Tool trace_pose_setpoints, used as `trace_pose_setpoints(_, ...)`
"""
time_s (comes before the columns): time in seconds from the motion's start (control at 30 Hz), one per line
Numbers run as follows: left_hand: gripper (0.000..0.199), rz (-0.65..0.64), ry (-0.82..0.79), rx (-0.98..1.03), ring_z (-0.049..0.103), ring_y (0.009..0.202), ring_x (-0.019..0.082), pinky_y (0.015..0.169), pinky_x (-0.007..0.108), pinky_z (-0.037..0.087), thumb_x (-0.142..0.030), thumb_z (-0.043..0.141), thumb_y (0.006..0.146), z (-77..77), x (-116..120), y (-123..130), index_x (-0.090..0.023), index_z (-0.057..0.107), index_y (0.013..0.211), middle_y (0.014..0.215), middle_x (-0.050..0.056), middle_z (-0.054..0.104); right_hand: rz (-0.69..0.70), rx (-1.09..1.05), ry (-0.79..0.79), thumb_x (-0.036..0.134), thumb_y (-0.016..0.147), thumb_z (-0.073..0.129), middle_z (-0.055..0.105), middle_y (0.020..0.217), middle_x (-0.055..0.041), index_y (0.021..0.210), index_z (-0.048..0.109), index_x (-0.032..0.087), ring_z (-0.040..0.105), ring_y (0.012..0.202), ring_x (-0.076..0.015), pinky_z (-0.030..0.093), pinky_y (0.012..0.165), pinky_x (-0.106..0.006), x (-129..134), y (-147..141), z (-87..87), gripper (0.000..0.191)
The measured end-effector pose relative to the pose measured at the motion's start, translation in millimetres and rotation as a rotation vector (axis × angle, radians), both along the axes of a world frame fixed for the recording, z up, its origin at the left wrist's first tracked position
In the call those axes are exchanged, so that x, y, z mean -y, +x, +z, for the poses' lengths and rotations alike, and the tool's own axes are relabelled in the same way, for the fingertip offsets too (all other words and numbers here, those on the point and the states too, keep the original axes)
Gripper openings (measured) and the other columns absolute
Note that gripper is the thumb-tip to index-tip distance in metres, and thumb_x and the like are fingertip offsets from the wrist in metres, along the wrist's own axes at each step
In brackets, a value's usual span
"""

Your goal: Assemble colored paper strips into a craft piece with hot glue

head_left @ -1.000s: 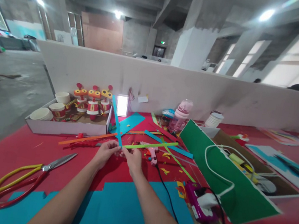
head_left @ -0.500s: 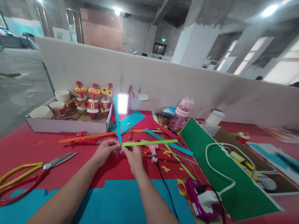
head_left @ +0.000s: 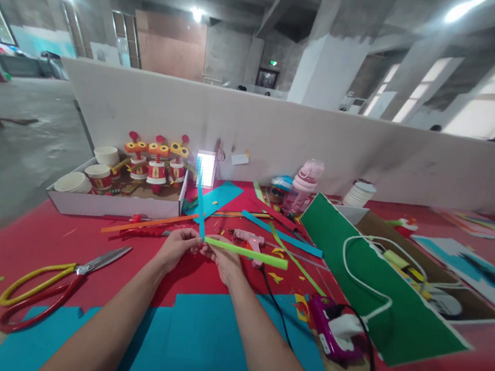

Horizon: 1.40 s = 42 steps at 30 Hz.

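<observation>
Fingertips of my left hand (head_left: 179, 248) pinch the lower end of a narrow blue paper strip (head_left: 201, 206), which points away from me. Beside it, my right hand (head_left: 222, 257) is closed at the near end of a green paper strip (head_left: 251, 253) that extends to the right. The two strips meet at a corner between my fingertips. Just beyond my right hand lies a pink glue gun (head_left: 249, 238). An orange strip (head_left: 144, 224) rests behind my left hand.
Large scissors (head_left: 81, 269) lie at the left. A white box (head_left: 114, 208) holds paper cups and figures. Blue sheets (head_left: 206, 334) lie under my forearms. At the right are a purple power strip (head_left: 332, 331), a green-sided box (head_left: 366, 290) and a pink bottle (head_left: 306, 185).
The green strip's far end has swung down toward me, and the blue strip stands slightly more upright. The whole view has shifted a little.
</observation>
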State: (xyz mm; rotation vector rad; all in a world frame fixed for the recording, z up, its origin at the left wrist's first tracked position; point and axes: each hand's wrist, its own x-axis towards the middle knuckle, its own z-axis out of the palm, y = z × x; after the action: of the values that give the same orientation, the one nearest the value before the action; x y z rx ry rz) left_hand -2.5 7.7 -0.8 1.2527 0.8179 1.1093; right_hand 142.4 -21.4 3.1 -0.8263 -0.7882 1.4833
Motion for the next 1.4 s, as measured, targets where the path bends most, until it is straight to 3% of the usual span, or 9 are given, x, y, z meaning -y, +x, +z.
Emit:
trace_pose_setpoints(0.43, 0.021, 0.025, -0.019, -0.029, 0.049, 0.047, 0.008, 0.049, 0.021, 0.036, -0.029, 0.072, 0.065, 4.6, 2.9, 2.0, -0.012, 0.06, 0.065, 0.056, 0.001, 0.059, 0.023, 0.003, 0.017, 0.038, 0.056, 0.077, 0.063, 0.061, 0.0002, 0.077, 0.064, 0.015, 0.057, 0.053, -0.01, 0.049, 0.06, -0.025, -4.1, -0.4, -6.7, 0.034)
trace_pose_setpoints(1.0, 0.015, -0.018, 0.017, 0.018, 0.05, 0.047, 0.009, 0.048, 0.021, 0.036, -0.024, 0.07, 0.066, -4.9, 0.4, 0.2, -0.012, 0.062, 0.068, 0.056, 0.002, 0.061, -0.06, 0.171, 0.009, 0.039, 0.06, 0.074, 0.061, 0.059, 0.0008, 0.079, 0.069, 0.015, 0.056, 0.056, -0.0105, 0.047, 0.061, -0.025, -1.4, -4.4, -6.7, 0.031)
trace_pose_setpoints(1.27, 0.02, -0.037, -0.011, -0.022, 0.054, 0.056, 0.011, 0.053, 0.022, 0.04, -0.027, 0.07, 0.066, 5.7, 7.1, 0.9, -0.012, 0.066, 0.077, 0.066, 0.005, 0.063, -0.153, 0.19, 0.044, 0.04, 0.062, 0.071, 0.061, 0.058, 0.0007, 0.078, 0.068, 0.016, 0.057, 0.055, -0.0129, 0.049, 0.061, -0.028, -4.3, -2.7, -8.7, 0.029)
trace_pose_setpoints(1.4, 0.025, -0.06, -0.014, -0.065, 0.056, 0.062, 0.013, 0.056, 0.022, 0.041, -0.032, 0.071, 0.066, 13.7, 11.8, 3.7, -0.014, 0.065, 0.083, 0.074, 0.005, 0.065, -0.22, 0.265, 0.133, 0.041, 0.067, 0.067, 0.065, 0.064, -0.0009, 0.08, 0.068, 0.017, 0.06, 0.06, -0.0151, 0.05, 0.063, -0.028, -4.1, -1.7, -8.7, 0.026)
